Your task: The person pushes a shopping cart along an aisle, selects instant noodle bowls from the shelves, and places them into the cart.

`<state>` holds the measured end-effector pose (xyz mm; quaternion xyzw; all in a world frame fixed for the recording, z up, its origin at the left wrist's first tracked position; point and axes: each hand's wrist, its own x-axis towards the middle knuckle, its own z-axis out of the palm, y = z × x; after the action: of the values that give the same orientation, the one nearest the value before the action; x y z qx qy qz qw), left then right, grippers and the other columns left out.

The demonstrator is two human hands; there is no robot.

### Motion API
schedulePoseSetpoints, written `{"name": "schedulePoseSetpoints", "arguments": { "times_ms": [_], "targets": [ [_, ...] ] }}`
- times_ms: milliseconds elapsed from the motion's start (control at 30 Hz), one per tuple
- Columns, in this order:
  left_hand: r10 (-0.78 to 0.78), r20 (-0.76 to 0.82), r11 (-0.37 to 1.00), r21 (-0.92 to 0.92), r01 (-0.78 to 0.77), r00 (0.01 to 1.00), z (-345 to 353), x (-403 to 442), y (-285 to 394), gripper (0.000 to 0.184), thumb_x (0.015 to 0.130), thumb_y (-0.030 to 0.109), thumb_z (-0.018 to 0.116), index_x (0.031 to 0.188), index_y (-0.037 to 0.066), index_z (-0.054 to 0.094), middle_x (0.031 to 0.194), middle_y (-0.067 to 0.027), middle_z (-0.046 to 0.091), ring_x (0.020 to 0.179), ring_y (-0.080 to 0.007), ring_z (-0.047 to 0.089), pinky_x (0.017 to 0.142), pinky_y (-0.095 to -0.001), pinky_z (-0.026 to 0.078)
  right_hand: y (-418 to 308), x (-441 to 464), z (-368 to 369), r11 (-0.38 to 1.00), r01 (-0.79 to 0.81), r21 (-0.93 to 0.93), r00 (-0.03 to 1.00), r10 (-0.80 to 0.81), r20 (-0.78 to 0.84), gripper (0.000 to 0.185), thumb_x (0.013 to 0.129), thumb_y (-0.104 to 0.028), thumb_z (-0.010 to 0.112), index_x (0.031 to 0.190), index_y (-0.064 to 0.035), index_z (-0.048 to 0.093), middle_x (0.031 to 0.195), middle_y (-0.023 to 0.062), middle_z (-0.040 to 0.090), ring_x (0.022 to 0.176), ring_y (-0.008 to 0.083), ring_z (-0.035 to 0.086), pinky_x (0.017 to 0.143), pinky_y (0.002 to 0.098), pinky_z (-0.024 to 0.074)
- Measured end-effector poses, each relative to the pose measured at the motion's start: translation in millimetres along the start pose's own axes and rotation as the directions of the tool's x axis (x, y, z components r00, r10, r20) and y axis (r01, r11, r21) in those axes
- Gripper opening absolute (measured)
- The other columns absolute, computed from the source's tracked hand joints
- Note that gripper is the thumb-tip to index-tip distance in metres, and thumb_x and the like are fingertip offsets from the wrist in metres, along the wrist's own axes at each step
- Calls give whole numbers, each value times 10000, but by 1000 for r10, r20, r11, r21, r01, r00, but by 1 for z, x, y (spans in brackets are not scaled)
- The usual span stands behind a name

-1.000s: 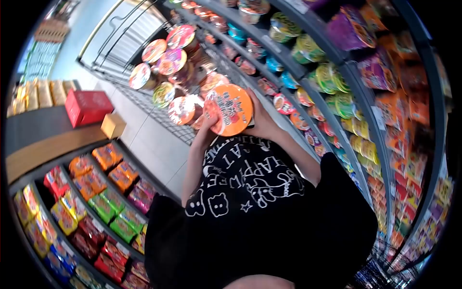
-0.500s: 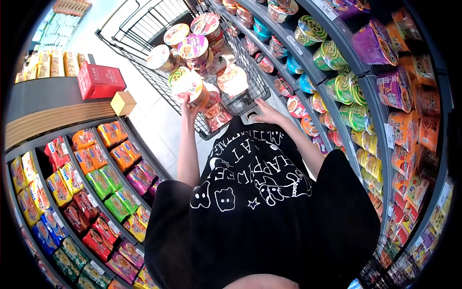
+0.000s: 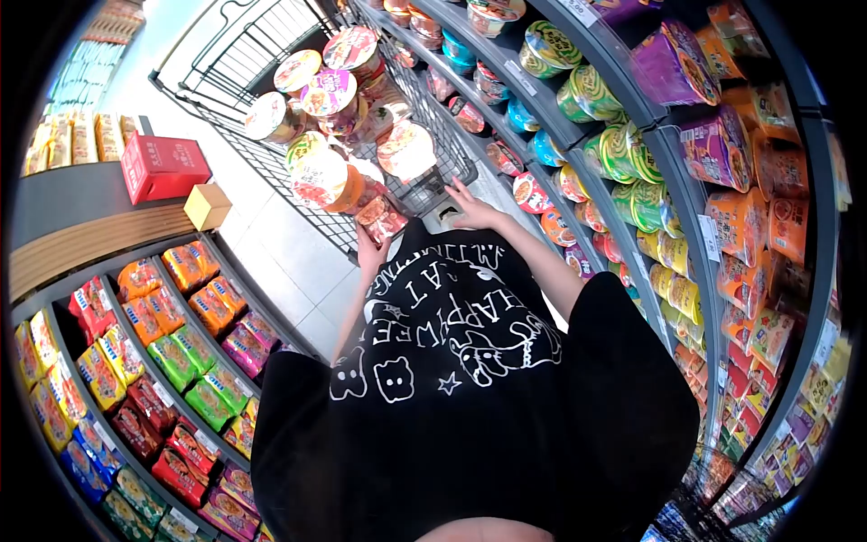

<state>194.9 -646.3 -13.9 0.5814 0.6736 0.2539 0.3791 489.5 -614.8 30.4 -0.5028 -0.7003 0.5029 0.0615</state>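
Note:
My left hand [image 3: 371,251] is at the near end of the shopping cart [image 3: 440,194], with its thumb and fingers on either side of a red noodle package [image 3: 380,219]. Just beyond it sits a large instant noodle cup [image 3: 321,179] with a pale, glare-washed lid. Over the cart's near right corner, by the handle, my right hand [image 3: 477,210] has its fingers stretched out and apart, holding nothing. Further in are a purple-lidded noodle cup [image 3: 329,93], a red-lidded cup [image 3: 351,48] and a bright-lidded cup [image 3: 405,151], among several others.
Shelves of noodle cups [image 3: 639,208] run close along the right. On the left, a lower shelf holds bagged noodles [image 3: 170,355]. A red box [image 3: 165,167] and a small yellow block [image 3: 208,207] stand at that counter's edge. Pale floor tiles [image 3: 287,248] show between.
My left hand has let go of the large pale-lidded cup and moved back toward me to the red package. My right hand stays by the handle. The whole view has shifted slightly.

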Motion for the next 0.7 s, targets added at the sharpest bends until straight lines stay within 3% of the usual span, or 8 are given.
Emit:
{"name": "schedulePoseSetpoints", "arguments": {
  "times_ms": [233,267,300,367,400,467,500,700],
  "targets": [
    [-137,64,990,-1,138,988,-5,3,15,818,617,232,646,1222,-51,173,1166,-208,361,1037,-273,423,846,-306,357,-5,5,-3,996,-67,-55,995,71,72,894,634,-260,624,1289,-149,26,1307,132,-196,1210,313,155,943,333,259],
    [-143,60,990,-10,144,988,-5,2,17,816,616,234,646,1222,-47,177,1167,-205,362,1036,-271,423,844,-305,358,-8,2,0,997,-22,-75,995,14,-101,751,637,-251,613,1258,-117,212,1306,191,132,1117,311,346,859,339,357],
    [-149,57,989,-18,150,987,-7,1,20,813,616,235,647,1222,-42,181,1167,-203,363,1036,-269,424,842,-305,359,-9,2,-4,997,-23,-80,995,15,-99,751,637,-251,613,1258,-117,212,1306,191,132,1117,311,346,859,339,357],
    [-89,30,994,-60,91,996,-3,2,10,814,617,246,653,1222,-40,189,1159,-200,373,1020,-264,437,825,-301,370,-25,2,-30,950,-308,-41,924,289,-252,486,654,-190,583,1101,-64,439,981,169,534,824,260,553,679,316,443],
    [-97,32,993,-66,99,995,-2,3,5,810,617,246,654,1220,-40,194,1152,-198,382,1009,-261,446,816,-298,377,-5,13,-24,987,-121,102,693,158,-703,250,682,-89,520,921,-16,530,649,80,593,547,171,555,527,278,438],
    [-94,14,992,-81,95,995,0,2,2,796,618,229,656,1216,-42,207,1125,-190,413,979,-251,469,792,-293,393,9,14,-63,876,255,408,410,284,-867,152,736,-15,449,878,1,502,674,89,582,554,137,558,480,222,431],
    [-143,49,986,-84,147,989,-6,0,18,795,613,209,661,1215,-42,207,1118,-183,422,975,-246,471,795,-294,391,1,8,-90,616,543,571,322,475,-819,126,761,-84,477,861,-12,497,653,92,570,545,147,558,446,218,433],
    [-143,22,987,-77,144,989,-5,1,13,788,603,194,668,1209,-34,220,1100,-173,440,965,-242,478,801,-293,387,11,-38,-236,226,681,697,76,924,-375,489,742,-511,441,674,-27,463,648,65,496,574,199,515,511,306,393]
  ]
}}
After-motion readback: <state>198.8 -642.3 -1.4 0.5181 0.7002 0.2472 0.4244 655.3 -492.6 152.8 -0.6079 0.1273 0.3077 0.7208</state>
